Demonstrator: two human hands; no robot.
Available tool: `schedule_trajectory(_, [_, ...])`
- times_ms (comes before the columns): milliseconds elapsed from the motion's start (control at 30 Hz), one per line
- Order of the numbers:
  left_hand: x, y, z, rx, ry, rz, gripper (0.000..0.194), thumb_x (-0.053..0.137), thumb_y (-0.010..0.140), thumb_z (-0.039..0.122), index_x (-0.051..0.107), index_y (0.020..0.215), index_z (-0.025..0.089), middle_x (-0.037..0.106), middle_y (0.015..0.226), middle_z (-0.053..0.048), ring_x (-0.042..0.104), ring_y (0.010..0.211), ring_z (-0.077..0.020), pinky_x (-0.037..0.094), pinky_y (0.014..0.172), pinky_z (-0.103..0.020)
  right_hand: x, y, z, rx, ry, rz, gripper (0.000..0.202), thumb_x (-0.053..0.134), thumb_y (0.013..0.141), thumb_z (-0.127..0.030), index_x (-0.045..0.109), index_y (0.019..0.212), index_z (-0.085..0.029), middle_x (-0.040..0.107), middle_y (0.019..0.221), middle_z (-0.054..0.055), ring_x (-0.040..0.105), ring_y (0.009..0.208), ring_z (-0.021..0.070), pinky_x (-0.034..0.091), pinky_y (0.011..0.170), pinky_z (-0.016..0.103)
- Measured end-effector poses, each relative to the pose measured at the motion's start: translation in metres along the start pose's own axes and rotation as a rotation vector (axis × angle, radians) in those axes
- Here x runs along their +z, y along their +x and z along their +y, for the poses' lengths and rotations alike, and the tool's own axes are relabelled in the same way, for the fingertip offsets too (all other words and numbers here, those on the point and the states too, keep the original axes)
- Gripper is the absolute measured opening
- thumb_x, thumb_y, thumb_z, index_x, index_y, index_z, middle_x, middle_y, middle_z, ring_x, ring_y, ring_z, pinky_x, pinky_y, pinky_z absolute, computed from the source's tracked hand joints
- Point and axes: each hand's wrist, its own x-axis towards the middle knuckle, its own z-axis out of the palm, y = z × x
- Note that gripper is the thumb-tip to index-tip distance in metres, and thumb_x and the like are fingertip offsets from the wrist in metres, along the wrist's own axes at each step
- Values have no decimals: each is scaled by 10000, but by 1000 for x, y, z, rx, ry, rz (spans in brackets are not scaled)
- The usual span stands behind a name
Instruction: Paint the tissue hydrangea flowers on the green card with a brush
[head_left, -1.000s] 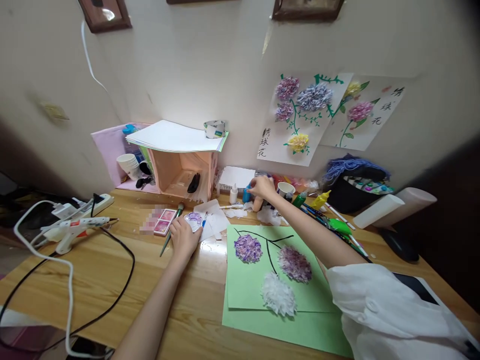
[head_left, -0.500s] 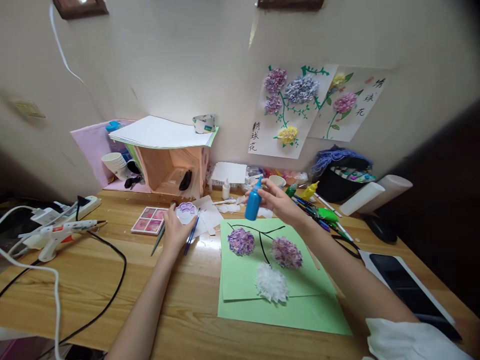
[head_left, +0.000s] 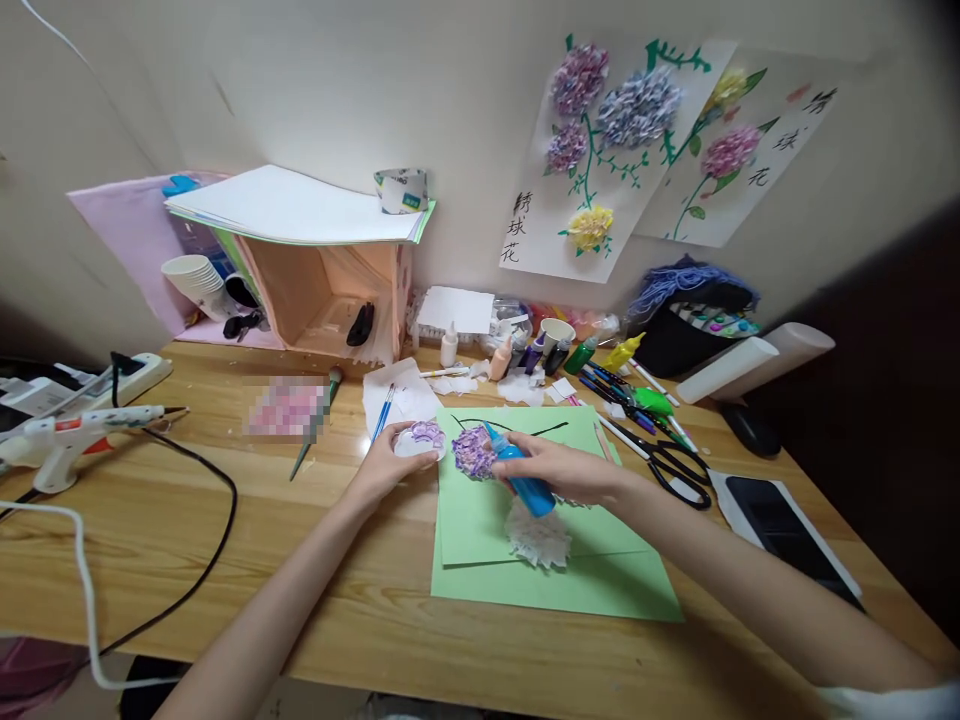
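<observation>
My right hand [head_left: 551, 467] is closed round a blue paint bottle [head_left: 534, 494], tilted so that its nozzle points up and left. In my left hand [head_left: 386, 462] is a small white paint palette [head_left: 411, 443] stained purple, gripped by its edge just left of the green paper [head_left: 480, 545]. On that paper a purple paper flower [head_left: 472, 453] shows beside the bottle's nozzle. A white paper flower [head_left: 538, 535] lies below the bottle, partly covered by it. A second purple flower is mostly hidden behind my right hand. Black drawn stems run along the paper's top.
Several paint bottles [head_left: 581, 355] stand at the back, by paper scraps. Black scissors [head_left: 679, 472] and pens lie to the right. Two thin brushes [head_left: 383, 412] rest on white paper. A large brush [head_left: 309, 432] and a glue gun [head_left: 67, 440] with cords lie left.
The palette has been lifted off the table by my left hand and moved right. My right hand has brought the blue bottle down over the green paper and tilted it. The view has shifted.
</observation>
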Motion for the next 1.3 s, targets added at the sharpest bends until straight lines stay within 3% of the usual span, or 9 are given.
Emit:
schedule_trajectory(167, [-1,5,-2,-117,-205,57,359,669,819,484,580,934,156,688,899,-96,691,768,-191,607,674,-345,10,7,-26,52,-435,-142,340,720,732,-288,575,1035,-233,677,1130,46,620,933,183,493,649,261])
schedule_trajectory(300, [-7,4,0,-114,-280,80,242,664,831,389,592,898,168,687,832,-45,682,757,-163,584,723,-294,18,15,-39,-92,-911,-18,277,691,784,-342,615,1031,-241,700,1062,63,643,958,254,499,788,345])
schedule_trajectory(367, [-10,2,1,-105,-290,81,205,667,823,351,603,890,168,692,825,-39,681,774,-162,572,744,-286,21,17,-38,-169,-991,65,300,665,818,-379,625,1087,-254,695,1147,75,637,1038,288,477,877,389])
schedule_trajectory(467, [-12,-1,0,-95,-274,73,216,674,799,350,630,894,161,706,821,-55,687,810,-188,563,779,-320,23,14,-29,-217,-901,164,334,645,840,-439,603,1129,-277,688,1183,64,640,1038,282,471,878,396])
schedule_trajectory(667, [-6,-6,-7,-61,-116,62,275,647,787,347,656,990,161,725,917,-87,682,923,-233,536,868,-377,14,7,3,-285,-503,468,401,752,724,-490,520,945,-249,644,959,10,622,809,190,470,693,297])
schedule_trajectory(833, [-10,-15,-6,9,112,96,310,639,779,277,609,1070,175,673,1101,-116,594,1139,-279,424,1032,-444,3,12,16,-290,-329,472,387,802,670,-419,594,945,-243,650,1009,18,617,828,186,479,701,294])
schedule_trajectory(933, [-20,-27,3,60,259,82,445,774,661,302,620,1064,191,627,1176,-129,516,1231,-357,334,1093,-507,3,17,17,-262,-271,452,398,816,644,-408,599,933,-240,659,983,18,619,830,191,487,705,300])
schedule_trajectory(1133, [-32,-31,18,315,799,-174,928,899,493,279,502,1328,207,502,1425,-153,378,1346,-403,340,1096,-524,16,25,12,-249,-275,483,436,844,584,-397,593,903,-237,674,858,22,623,743,200,496,631,314])
schedule_trajectory(1300, [-29,-18,12,377,867,-242,953,858,576,237,422,1424,210,543,1395,-150,451,1313,-364,384,1067,-486,22,39,13,-298,-244,495,504,875,537,-401,610,929,-225,658,875,25,605,736,186,505,634,323])
